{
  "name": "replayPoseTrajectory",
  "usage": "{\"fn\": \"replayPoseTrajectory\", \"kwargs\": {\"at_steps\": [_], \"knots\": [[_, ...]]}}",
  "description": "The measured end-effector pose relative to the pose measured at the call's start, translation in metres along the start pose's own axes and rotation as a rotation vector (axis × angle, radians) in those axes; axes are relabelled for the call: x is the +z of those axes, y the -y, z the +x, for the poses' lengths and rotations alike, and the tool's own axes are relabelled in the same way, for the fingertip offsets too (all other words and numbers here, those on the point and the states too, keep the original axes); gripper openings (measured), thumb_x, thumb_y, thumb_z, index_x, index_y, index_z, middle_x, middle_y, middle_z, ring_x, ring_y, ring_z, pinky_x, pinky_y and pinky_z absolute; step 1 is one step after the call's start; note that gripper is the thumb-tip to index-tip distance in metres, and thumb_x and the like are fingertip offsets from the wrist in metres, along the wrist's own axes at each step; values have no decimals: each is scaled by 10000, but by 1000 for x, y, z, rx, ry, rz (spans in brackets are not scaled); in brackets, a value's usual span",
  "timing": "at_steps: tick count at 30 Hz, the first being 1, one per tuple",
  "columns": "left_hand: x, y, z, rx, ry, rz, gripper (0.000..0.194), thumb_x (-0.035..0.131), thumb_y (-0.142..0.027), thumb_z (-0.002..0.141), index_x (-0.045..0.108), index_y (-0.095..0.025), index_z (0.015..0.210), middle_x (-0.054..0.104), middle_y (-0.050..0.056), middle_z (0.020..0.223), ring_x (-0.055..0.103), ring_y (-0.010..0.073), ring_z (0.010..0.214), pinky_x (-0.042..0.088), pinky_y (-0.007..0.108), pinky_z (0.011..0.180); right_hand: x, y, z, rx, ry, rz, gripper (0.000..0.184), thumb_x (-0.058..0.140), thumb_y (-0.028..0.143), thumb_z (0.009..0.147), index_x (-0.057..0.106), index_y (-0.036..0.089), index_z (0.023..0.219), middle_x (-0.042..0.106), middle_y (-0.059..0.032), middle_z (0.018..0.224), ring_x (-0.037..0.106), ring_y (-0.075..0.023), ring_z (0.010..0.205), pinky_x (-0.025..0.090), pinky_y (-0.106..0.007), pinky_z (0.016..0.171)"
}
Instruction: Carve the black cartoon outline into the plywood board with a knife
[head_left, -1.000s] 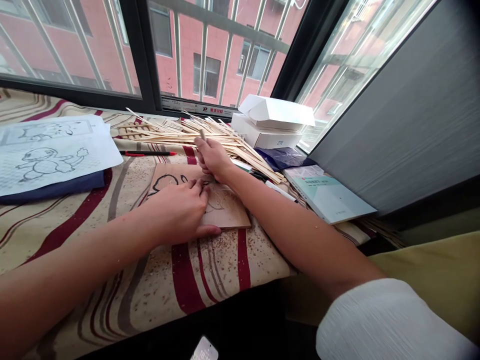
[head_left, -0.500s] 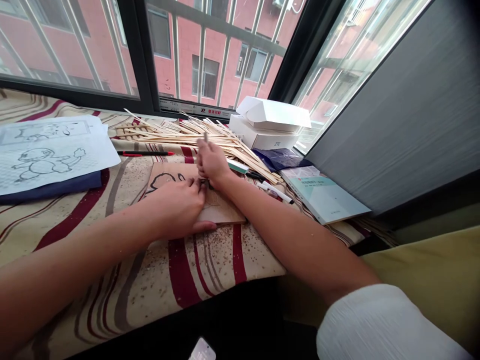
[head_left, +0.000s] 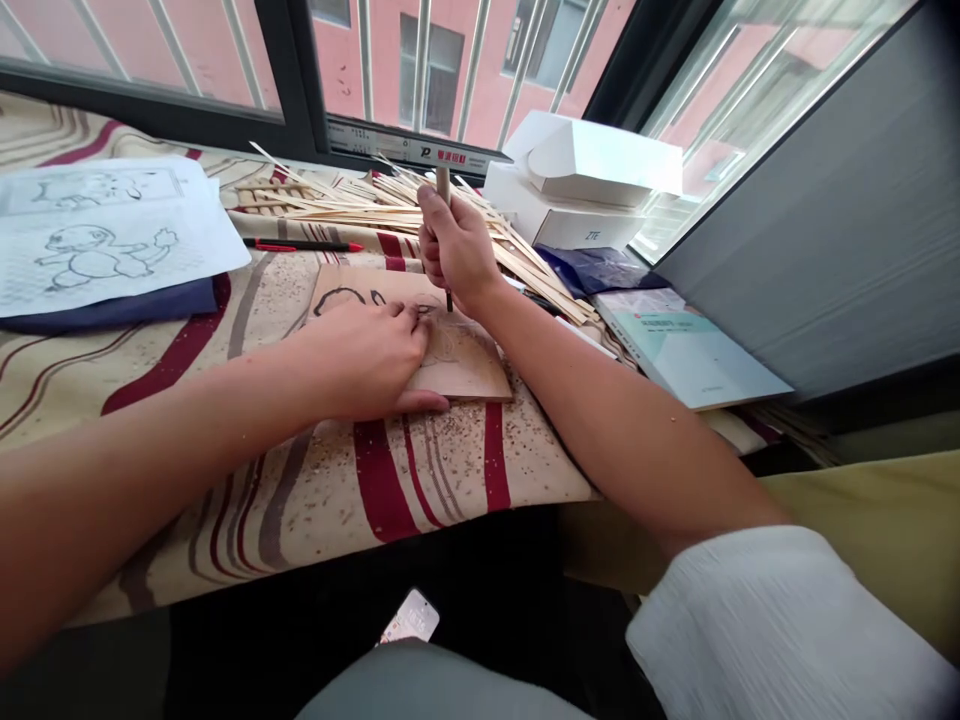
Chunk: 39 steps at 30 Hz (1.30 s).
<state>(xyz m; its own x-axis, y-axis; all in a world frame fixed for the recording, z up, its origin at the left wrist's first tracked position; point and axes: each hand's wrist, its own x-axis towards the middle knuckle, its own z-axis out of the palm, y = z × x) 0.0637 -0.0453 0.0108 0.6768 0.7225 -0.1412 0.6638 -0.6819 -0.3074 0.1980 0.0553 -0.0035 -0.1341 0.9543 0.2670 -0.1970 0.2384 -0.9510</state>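
Right hand (head_left: 457, 250): fingers (head_left: 435, 215) closed around upright wooden-handled tool (head_left: 443, 180), tip on brown board (head_left: 469, 365). Left hand (head_left: 367, 360): fingers (head_left: 401, 325) open, pressed flat on board, tool tip just beside them. Board lying on striped cloth (head_left: 315, 480), back from near edge, just below bundle of thin wooden sticks (head_left: 420, 205); pale specks (head_left: 457, 470) scattered around. Drawing on paper (head_left: 97, 240) off to left. Risk: tool tip skidding into left fingers under hard pressure; board sliding on soft cloth if left hand's hold eases.
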Motion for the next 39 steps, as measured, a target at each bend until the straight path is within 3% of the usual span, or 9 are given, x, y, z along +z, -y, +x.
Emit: {"fn": "replayPoseTrajectory", "kwargs": {"at_steps": [8, 13, 21, 27, 35, 39], "knots": [[7, -2, 2, 36, -63, 48, 928, 402, -723, 1021, 481, 39, 1545, 551, 344, 1517, 579, 433, 1378, 464, 479, 1085, 8, 12, -9, 17, -53, -109, 487, 526, 372, 1092, 330, 225, 671, 325, 74, 499, 232, -67, 411, 198, -221, 399], [-1, -11, -3, 32, -39, -8, 865, 439, -723, 1007, 624, 8, 1429, 612, 331, 1451, 637, 446, 1290, 489, 496, 1031, 10, 17, -16, 17, 69, -80, 503, 493, 351, 1100, 340, 234, 636, 289, 68, 510, 196, -86, 425, 166, -253, 408], [-4, -14, -8, 3, -34, 2, 890, 409, -773, 994, 603, -29, 1442, 583, 312, 1493, 597, 452, 1337, 498, 507, 1003, 13, 29, -25, 98, 106, -235, 484, 415, 406, 1128, 290, 239, 691, 260, 75, 542, 166, -92, 464, 167, -238, 429], [-1, -11, -7, 8, -38, -20, 895, 411, -780, 985, 608, -30, 1431, 604, 302, 1461, 578, 449, 1354, 480, 515, 1035, 10, 27, -24, 109, 190, -213, 473, 382, 409, 1134, 287, 236, 704, 220, 90, 524, 141, -79, 460, 155, -234, 449], [-2, -11, -6, 3, -45, -87, 859, 474, -747, 966, 628, -24, 1405, 599, 309, 1466, 561, 481, 1365, 477, 549, 1039, 7, 19, -17, 160, 142, -254, 463, 513, 590, 975, 306, 272, 709, 273, 53, 491, 166, -146, 439, 133, -293, 423], [-3, -11, -6, 2, -39, -96, 864, 487, -748, 959, 632, -14, 1390, 584, 315, 1479, 556, 473, 1372, 455, 538, 1070, 8, 18, -21, 114, 218, -243, 445, 514, 508, 991, 319, 263, 675, 313, 34, 536, 181, -141, 449, 161, -295, 420]]}}
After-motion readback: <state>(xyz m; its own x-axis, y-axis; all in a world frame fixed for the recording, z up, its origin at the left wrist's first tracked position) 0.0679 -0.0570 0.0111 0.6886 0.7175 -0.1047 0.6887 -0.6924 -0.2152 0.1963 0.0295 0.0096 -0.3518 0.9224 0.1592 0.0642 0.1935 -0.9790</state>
